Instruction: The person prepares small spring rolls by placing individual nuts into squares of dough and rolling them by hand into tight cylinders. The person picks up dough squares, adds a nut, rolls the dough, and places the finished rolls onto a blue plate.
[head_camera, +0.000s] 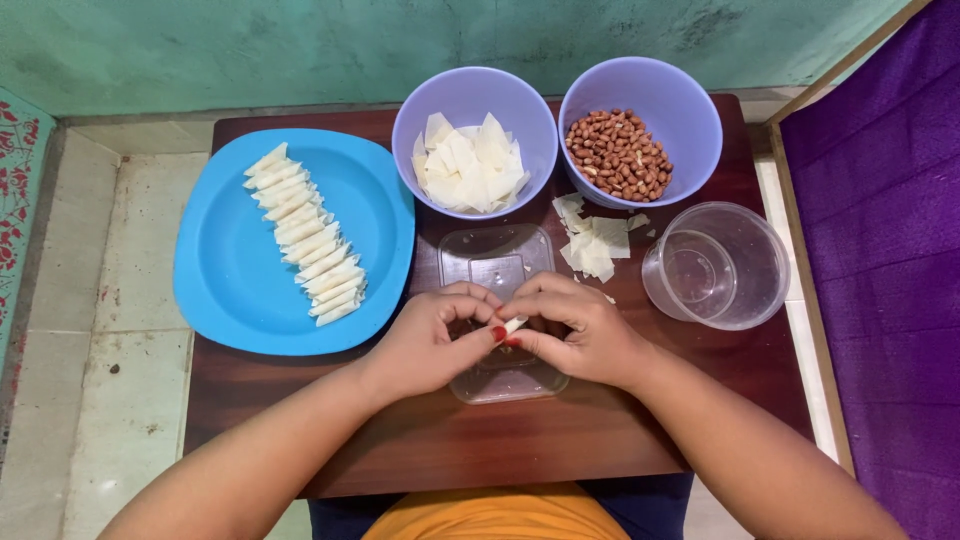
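My left hand (432, 338) and my right hand (580, 330) meet over a clear plastic lid (497, 262) at the table's middle. Between their fingertips they pinch a small pale dough wrapper (514, 324) rolled into a narrow cone. A blue plate (240, 290) to the left carries a row of several finished white cones (305, 248). Behind the hands, one lilac bowl (474, 100) holds cut wrapper pieces (470, 165) and another lilac bowl (690, 110) holds peanuts (618, 155).
Loose wrapper pieces (594, 240) lie on the brown wooden table (520, 440) beside a clear round plastic container (718, 265). Purple fabric (890, 250) borders the right side. Tiled floor (110, 330) lies left, a green wall (300, 40) behind.
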